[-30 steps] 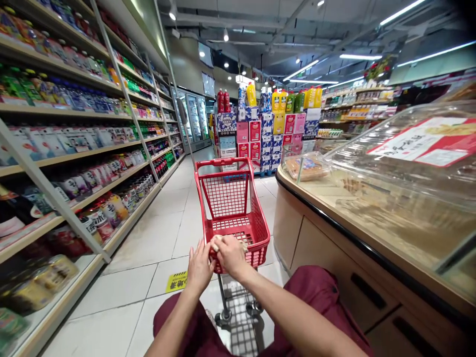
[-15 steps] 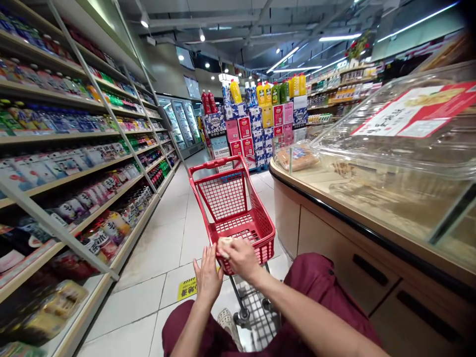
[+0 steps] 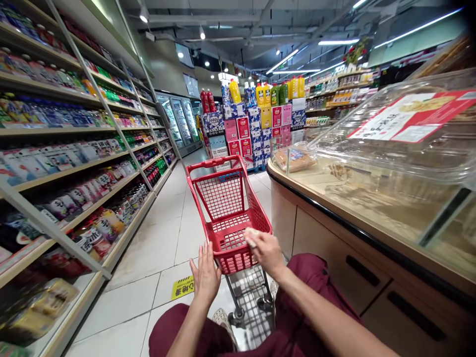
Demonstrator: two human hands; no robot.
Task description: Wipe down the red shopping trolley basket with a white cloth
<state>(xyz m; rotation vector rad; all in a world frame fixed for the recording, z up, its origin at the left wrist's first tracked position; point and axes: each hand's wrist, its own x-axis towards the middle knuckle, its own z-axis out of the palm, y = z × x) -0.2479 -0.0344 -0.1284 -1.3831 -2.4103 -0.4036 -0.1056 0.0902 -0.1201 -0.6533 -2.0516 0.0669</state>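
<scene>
A red plastic shopping cart [image 3: 238,262] stands right in front of me, its basket holding nothing. My left hand [image 3: 206,275] rests with fingers stretched against the near left corner of the basket rim. Near the right part of the front rim, my right hand [image 3: 267,252] is closed around a pale wiping cloth [image 3: 252,235], mostly hidden by the fingers. Below the basket are the cart's grey frame and wheels [image 3: 236,316], between my legs in dark red trousers.
Drink shelves [image 3: 67,181] line the left side. A wooden counter [image 3: 334,238] with clear packs of baked food [image 3: 295,157] is close on the right. Ahead stands a stack of boxes and bottles [image 3: 245,130]. A yellow floor sticker [image 3: 182,287] lies on the tiles.
My right hand with the cloth has moved right along the front rim, from beside my left hand toward the right corner. My left hand stays at the left corner.
</scene>
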